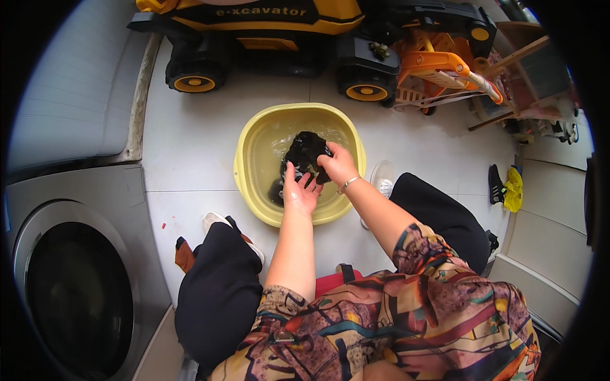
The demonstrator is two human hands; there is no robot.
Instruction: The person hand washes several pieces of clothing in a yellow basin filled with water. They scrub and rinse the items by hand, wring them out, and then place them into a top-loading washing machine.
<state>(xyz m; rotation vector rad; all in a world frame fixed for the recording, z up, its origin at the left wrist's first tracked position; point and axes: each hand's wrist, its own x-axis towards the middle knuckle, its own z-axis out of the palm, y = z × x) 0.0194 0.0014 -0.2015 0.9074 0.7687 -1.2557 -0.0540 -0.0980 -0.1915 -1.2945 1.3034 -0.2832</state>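
Note:
A wet black cloth item [305, 147], probably a garment, is held over a yellow plastic basin [240, 157] with water in it. My right hand [339, 165], with a bracelet at the wrist, grips the cloth's right side. Palm up, my left hand [300, 190] has its fingers spread against the lower edge of the cloth and does not close on it. Another dark piece [276, 191] lies in the water left of my left hand; whether it joins the cloth is hidden.
A toy excavator [267, 43] stands beyond the basin, beside an orange plastic frame [433, 66]. A front-loading washing machine [78, 276] is at the left. At the right lie a black shoe [495, 183] and a yellow plastic bag [513, 190]. An orange-brown sock-like item [183, 255] rests by my left leg.

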